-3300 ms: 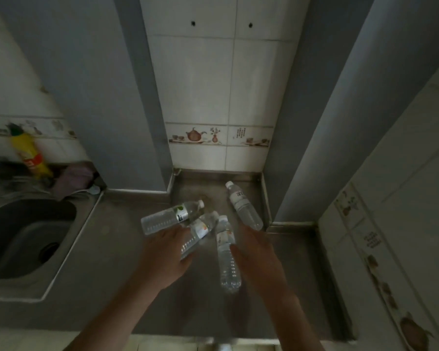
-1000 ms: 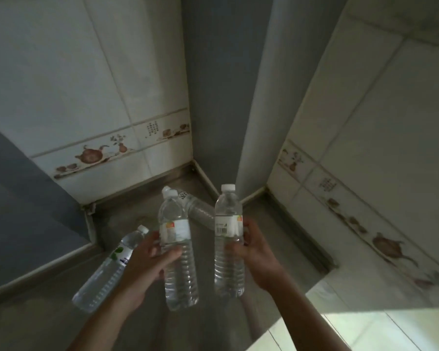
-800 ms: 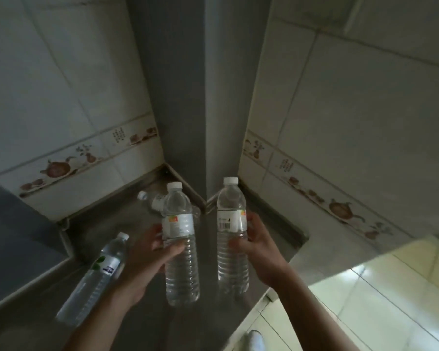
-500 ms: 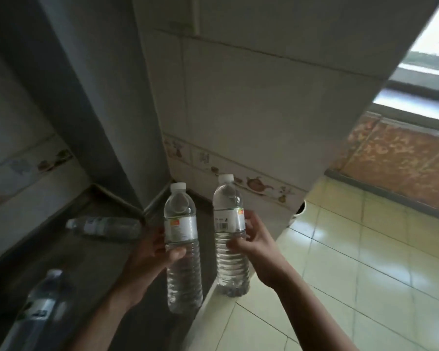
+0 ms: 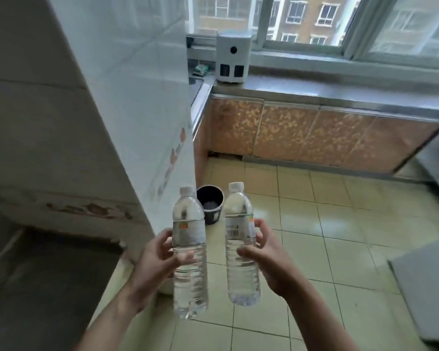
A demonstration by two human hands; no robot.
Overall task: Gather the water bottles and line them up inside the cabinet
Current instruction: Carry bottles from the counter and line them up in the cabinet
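I hold two clear plastic water bottles upright in front of me, both with white caps and labels. My left hand (image 5: 154, 262) grips the left bottle (image 5: 189, 252) around its middle. My right hand (image 5: 266, 259) grips the right bottle (image 5: 240, 247) just below its barcode label. The two bottles stand side by side, a small gap apart, above the tiled floor. Low cabinets with orange patterned doors (image 5: 312, 133) run under the window at the far side; their doors look closed.
A tiled wall corner (image 5: 127, 138) stands close on my left, with a dark counter (image 5: 43, 282) below it. A small black bucket (image 5: 210, 204) sits on the floor by the wall. A white appliance (image 5: 232, 57) stands on the far countertop. A grey surface (image 5: 426, 287) is at right.
I picked the two bottles off the counter and turned right; the view swung from the counter corner to the floor and the cabinets under the window. The other bottles left the view.
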